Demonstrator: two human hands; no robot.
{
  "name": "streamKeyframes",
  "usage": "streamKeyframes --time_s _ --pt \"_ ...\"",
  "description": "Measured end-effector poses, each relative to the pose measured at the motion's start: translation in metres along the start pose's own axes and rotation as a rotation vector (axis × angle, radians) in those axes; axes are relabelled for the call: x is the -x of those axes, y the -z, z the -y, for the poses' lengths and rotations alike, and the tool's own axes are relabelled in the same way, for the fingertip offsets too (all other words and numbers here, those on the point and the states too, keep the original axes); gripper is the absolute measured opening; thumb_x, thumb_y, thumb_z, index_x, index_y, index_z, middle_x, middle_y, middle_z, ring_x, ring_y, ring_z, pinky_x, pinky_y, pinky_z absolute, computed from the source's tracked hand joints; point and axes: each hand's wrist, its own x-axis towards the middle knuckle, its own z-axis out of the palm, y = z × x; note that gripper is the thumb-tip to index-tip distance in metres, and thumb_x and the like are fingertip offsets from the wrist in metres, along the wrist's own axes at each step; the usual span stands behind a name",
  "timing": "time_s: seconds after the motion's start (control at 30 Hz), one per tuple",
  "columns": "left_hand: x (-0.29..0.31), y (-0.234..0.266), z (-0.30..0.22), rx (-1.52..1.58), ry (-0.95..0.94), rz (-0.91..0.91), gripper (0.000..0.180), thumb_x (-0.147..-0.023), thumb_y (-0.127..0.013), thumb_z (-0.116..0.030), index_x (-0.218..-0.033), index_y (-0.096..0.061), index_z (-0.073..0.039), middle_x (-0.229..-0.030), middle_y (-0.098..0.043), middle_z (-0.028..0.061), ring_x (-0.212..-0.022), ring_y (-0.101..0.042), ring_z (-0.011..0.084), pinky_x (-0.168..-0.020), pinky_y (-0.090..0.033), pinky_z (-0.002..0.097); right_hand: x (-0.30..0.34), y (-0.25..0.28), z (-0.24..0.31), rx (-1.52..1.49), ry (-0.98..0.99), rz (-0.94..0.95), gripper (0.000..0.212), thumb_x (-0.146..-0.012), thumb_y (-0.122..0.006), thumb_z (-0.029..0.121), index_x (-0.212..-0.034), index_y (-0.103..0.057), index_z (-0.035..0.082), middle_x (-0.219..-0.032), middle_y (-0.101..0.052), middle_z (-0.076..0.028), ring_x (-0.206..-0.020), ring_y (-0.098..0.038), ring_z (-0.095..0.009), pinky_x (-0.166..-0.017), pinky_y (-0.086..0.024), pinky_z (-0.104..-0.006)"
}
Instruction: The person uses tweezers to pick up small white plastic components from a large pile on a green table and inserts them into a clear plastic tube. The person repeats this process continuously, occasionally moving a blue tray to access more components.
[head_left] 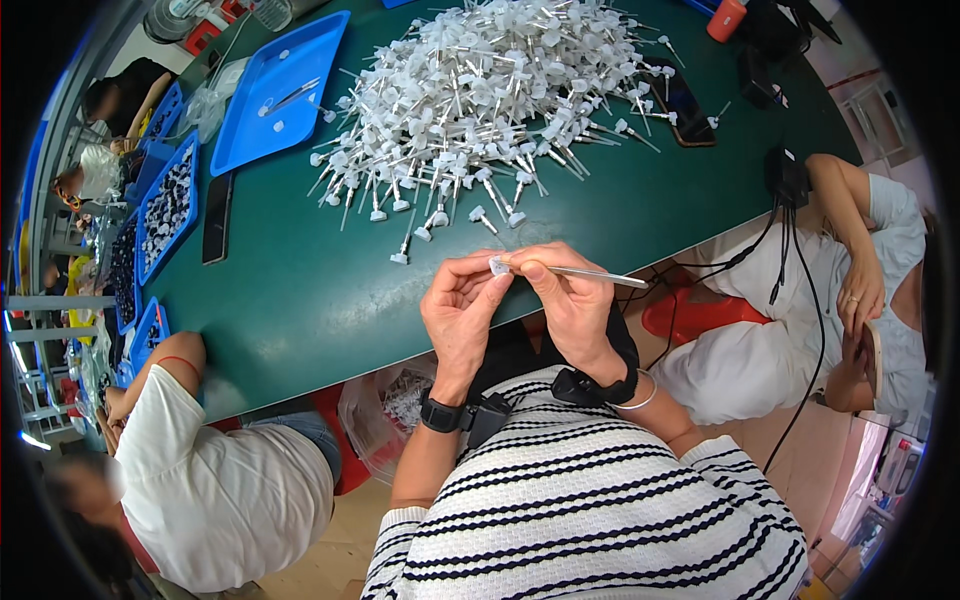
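Note:
Both my hands meet just beyond the table's near edge. Between the thumb and fingers of my left hand point(463, 308) is a small whitish plastic piece point(498, 266). My right hand point(572, 305) is closed on slim metal tweezers point(598, 274), whose back end sticks out to the right. Their front end is at the plastic piece, partly covered by my fingers. Ahead of my hands lies a large heap of white plastic parts with thin stems point(490, 90). A few loose parts, such as one stemmed part point(401, 256), lie nearer to me on the green table point(300, 290).
A blue tray point(240, 130) with tweezers and small pieces lies left of the heap, a dark phone point(217, 220) below it. Another phone point(684, 108) is at the heap's right. People sit on both sides. Black cables point(790, 240) hang off the right edge.

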Motion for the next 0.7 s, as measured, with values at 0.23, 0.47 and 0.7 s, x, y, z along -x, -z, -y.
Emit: streamKeyframes --time_s 0.23,0.47,0.7 --pt "0.000 -0.001 0.001 -0.031 -0.013 -0.006 0.020 -0.084 -0.065 0.007 -0.102 -0.057 0.004 -0.110 -0.063 0.0151 -0.098 -0.063 0.0160 -0.089 -0.052 0.0276 -0.001 0.000 0.002 0.012 -0.018 0.010 0.011 -0.090 -0.063 0.009 -0.093 -0.069 0.000 -0.087 -0.069 -0.007 -0.074 -0.063 -0.013 -0.066 -0.050 -0.0256" --pt "0.001 -0.002 0.001 -0.081 -0.033 -0.002 0.019 -0.084 -0.064 0.008 -0.102 -0.058 0.004 -0.110 -0.063 0.0146 -0.099 -0.062 0.0161 -0.088 -0.051 0.0280 -0.006 0.002 0.007 0.139 0.018 0.060 0.008 -0.087 -0.064 0.006 -0.090 -0.068 0.000 -0.085 -0.069 -0.008 -0.072 -0.064 -0.017 -0.063 -0.050 -0.0269" --pt "0.006 -0.007 0.008 -0.200 -0.119 -0.099 0.019 -0.085 -0.064 0.007 -0.103 -0.057 0.005 -0.111 -0.062 0.0154 -0.097 -0.063 0.0163 -0.087 -0.052 0.0274 -0.012 0.005 0.004 0.275 0.181 0.138 0.008 -0.087 -0.065 0.005 -0.093 -0.067 0.000 -0.086 -0.069 -0.008 -0.069 -0.063 -0.018 -0.061 -0.049 -0.0271"
